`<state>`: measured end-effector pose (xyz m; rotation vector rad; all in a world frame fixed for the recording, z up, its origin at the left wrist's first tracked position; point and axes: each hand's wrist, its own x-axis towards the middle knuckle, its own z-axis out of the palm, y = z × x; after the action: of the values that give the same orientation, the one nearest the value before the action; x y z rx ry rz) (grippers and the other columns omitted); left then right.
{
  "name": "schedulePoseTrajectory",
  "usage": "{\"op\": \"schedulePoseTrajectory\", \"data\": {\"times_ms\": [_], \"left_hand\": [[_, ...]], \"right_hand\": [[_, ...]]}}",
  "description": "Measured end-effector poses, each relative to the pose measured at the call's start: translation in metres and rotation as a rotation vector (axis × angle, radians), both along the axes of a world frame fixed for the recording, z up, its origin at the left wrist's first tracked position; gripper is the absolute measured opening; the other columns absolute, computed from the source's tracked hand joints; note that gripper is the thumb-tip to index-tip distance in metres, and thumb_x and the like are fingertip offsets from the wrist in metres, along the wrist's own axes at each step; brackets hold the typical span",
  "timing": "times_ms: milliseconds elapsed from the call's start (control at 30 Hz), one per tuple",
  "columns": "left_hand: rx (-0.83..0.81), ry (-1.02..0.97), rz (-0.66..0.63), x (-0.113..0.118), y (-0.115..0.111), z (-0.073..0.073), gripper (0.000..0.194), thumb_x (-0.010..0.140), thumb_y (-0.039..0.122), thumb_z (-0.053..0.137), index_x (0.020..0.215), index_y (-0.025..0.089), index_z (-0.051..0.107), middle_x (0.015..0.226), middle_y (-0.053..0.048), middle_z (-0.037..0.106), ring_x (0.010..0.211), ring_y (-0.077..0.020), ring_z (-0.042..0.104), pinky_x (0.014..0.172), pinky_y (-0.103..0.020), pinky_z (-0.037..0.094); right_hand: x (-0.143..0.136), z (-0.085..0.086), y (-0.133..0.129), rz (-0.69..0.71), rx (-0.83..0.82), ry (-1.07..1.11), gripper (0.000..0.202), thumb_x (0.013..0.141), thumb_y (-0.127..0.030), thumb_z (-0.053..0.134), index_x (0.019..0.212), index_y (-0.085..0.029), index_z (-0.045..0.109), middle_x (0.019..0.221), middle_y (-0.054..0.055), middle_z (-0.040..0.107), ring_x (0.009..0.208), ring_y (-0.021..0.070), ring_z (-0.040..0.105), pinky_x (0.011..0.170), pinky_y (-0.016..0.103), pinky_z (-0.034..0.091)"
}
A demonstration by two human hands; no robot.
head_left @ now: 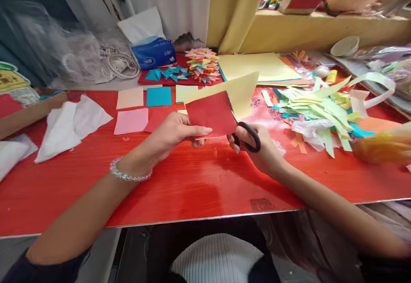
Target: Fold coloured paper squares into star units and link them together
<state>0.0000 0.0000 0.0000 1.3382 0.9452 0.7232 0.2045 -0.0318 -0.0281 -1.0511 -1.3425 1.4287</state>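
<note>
Two bare arms are reaching out over the red table [192, 189] from 6 o'clock. On the left wrist a shiny bracelet [130, 174] is sitting.

Near the middle of the table, the left hand [175, 133] is pinching the red paper [212, 114], with the thumb lying flat across the paper's bottom edge and the other fingers tucked behind it. A yellow paper [239, 92] is standing up right behind the red one, and it looks like the same hand is holding both, but I cannot tell for sure.

At 3 o'clock from the red paper, the right hand [257, 146] is gripping the black scissors [248, 136]. Its fingers are curling through the handle loops. The blades are hiding behind the red paper, so I cannot tell how far they are opening.

At 9 o'clock a white tissue [69, 124] is lying crumpled, and another person's arm [28, 116] is resting beside it. Just past the hands, at 11 o'clock, small squares [144, 105] in pink, peach, blue and green are lying flat. Farther off at 12 o'clock a pile of folded shapes [201, 64] is sitting near a blue tissue pack [154, 54]. At 2 o'clock paper scraps [316, 111] are heaping up.
</note>
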Motion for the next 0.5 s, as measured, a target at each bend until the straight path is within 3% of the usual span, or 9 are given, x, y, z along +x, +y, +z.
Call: {"op": "schedulePoseTrajectory", "data": {"times_ms": [500], "left_hand": [[-0.033, 0.005, 0.012, 0.0007, -0.0021, 0.0012, 0.025, 0.07, 0.023, 0.074, 0.05, 0.012, 0.063, 0.046, 0.001, 0.059, 0.046, -0.0066, 0.053, 0.051, -0.019, 0.044]], "right_hand": [[-0.0025, 0.0043, -0.0001, -0.023, 0.012, 0.0, 0.047, 0.073, -0.055, 0.071, 0.061, -0.017, 0.046, 0.056, -0.004, 0.041, 0.049, 0.006, 0.038, 0.048, 0.024, 0.022]]}}
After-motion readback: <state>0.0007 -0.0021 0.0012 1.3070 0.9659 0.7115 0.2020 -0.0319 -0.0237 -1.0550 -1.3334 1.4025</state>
